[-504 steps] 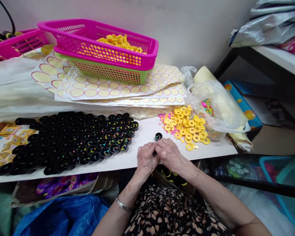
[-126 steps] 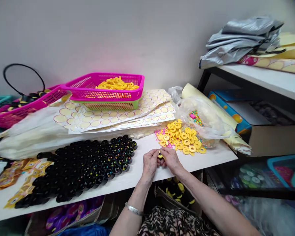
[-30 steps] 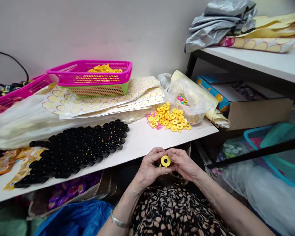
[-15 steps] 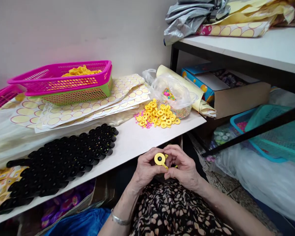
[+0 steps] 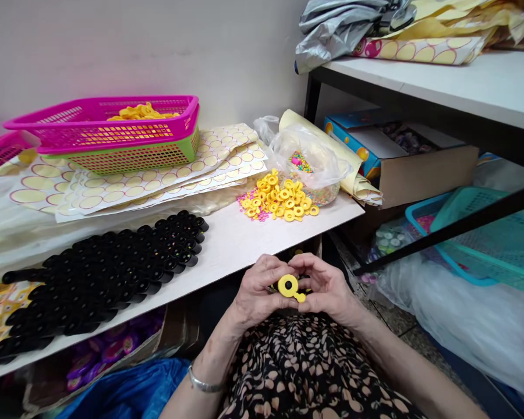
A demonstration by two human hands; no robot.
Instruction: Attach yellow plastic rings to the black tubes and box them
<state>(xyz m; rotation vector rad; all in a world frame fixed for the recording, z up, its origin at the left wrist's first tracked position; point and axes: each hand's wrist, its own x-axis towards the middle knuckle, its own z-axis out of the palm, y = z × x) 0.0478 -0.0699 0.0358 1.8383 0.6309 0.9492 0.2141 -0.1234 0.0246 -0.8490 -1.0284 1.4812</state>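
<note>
Over my lap, my left hand [image 5: 262, 291] grips a yellow plastic ring [image 5: 283, 287] with a small round tab at its lower right. Its centre shows black; I cannot tell whether that is a part or the dark behind it. My right hand [image 5: 325, 291] is closed from the other side, its thumb at the tab and its bent fingers behind. Dark and yellow bits show between the fingers, too hidden to name. Past my hands, a heap of similar yellow rings [image 5: 289, 201] lies on the white table [image 5: 227, 244], with tiny pink pieces [image 5: 258, 214] beside it.
Rows of black round pieces [image 5: 113, 267] cover the table's left front. Behind stand stacked pink [image 5: 61, 139] and green baskets [image 5: 126, 160] on printed sheets [image 5: 227, 151]. A clear bag of coloured beads [image 5: 318, 166] sits behind the heap. A black table leg [image 5: 445, 230] slants at right.
The yellow ring has turned slightly and shifted right and down in my fingers, with its tab now plainer by my right thumb. The whole view has shifted a little.
</note>
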